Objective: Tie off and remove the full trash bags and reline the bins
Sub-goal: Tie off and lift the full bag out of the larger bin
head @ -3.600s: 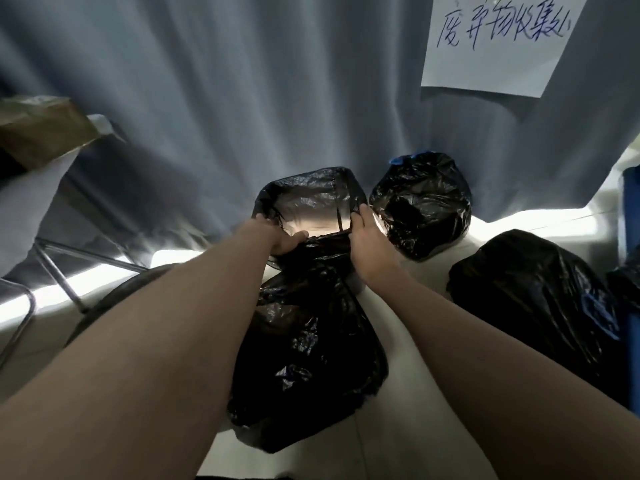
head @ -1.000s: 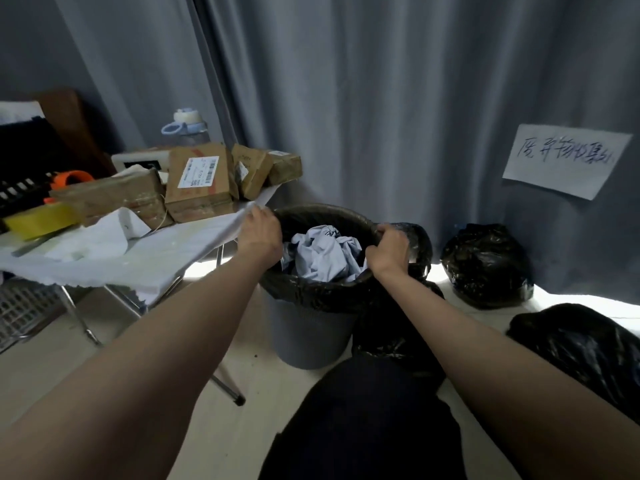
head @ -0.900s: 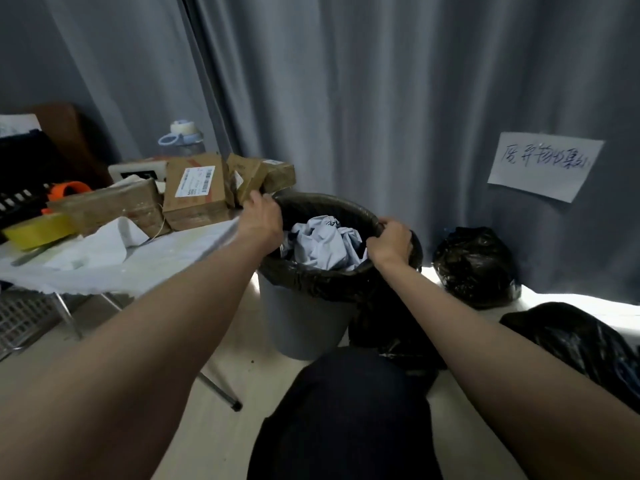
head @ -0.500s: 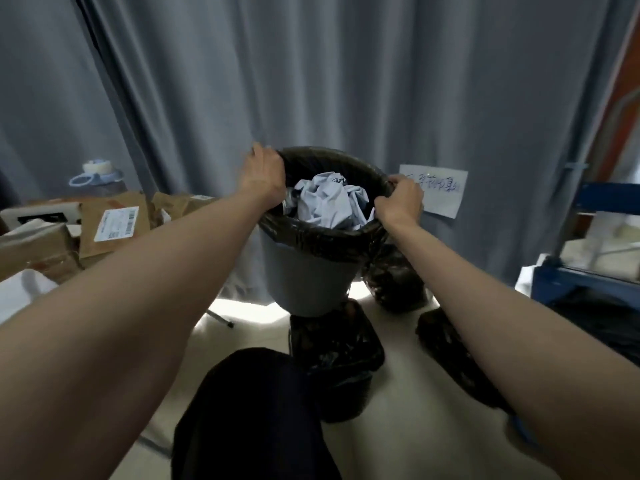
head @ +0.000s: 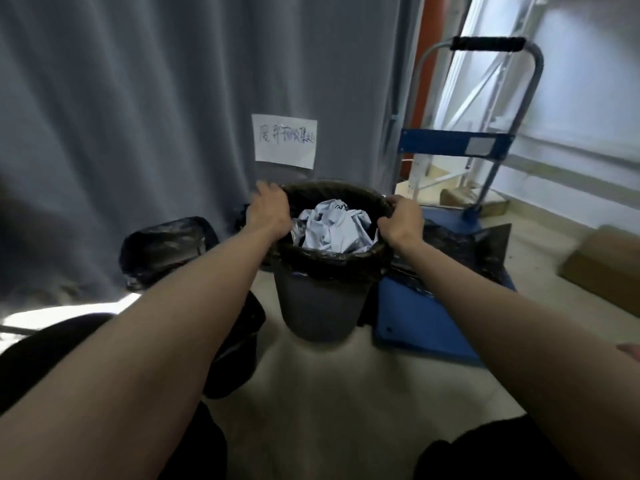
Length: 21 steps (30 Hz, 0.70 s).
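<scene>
Two hands, left hand (head: 268, 211) and right hand (head: 401, 221), gripping one bin's (head: 320, 306) black liner (head: 329, 263) rim.

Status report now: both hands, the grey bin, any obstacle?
Left hand and right hand grip black liner rim of grey plastic bin. Crumpled white paper fills it. Blue cart close beside.

The grey bin (head: 320, 303), gripped at its bag-lined rim by the left hand (head: 268, 211) and right hand (head: 401, 223), now sits beside the blue cart (head: 426, 317) at the right hand, away from the counter.
</scene>
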Available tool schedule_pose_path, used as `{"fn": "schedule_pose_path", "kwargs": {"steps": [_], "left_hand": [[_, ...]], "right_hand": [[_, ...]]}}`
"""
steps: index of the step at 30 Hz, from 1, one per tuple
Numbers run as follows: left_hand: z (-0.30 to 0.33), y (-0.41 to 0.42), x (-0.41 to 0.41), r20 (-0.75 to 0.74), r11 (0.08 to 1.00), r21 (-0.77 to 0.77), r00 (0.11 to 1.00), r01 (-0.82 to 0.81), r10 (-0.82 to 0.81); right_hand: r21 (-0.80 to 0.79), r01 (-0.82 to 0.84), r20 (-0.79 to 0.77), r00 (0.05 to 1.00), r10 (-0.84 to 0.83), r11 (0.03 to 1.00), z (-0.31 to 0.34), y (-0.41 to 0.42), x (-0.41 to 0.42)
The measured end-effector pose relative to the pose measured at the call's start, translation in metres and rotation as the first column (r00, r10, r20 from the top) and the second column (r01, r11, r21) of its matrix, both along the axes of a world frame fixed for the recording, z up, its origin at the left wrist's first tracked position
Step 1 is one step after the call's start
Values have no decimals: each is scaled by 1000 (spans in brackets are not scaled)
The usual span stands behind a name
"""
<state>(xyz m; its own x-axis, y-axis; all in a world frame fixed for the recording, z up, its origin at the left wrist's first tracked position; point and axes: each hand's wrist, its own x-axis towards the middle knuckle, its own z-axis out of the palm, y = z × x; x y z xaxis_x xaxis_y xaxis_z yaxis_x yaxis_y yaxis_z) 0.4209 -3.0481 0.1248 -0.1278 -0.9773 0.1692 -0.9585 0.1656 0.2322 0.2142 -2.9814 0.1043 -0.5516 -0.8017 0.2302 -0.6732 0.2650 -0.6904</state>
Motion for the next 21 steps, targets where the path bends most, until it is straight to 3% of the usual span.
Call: {"fn": "schedule_pose_path", "kwargs": {"steps": [6,17,19,21], "left_hand": [[-78,11,-1,36,994,108,999,25,-29],[-173,13,46,123,983,179,990,51,-74],[-181,11,51,182,986,149,978,71,-98],[-188,9,52,274,986,99,949,136,-158]], "right_hand": [[144,10,39,999,-16,989,-79,17,-2],[129,-69,-9,997,71,989,-171,21,45],[139,-106,-78,990,117,985,-174,14,47],[180,-156,-256,946,199,971,-177,6,47]]}}
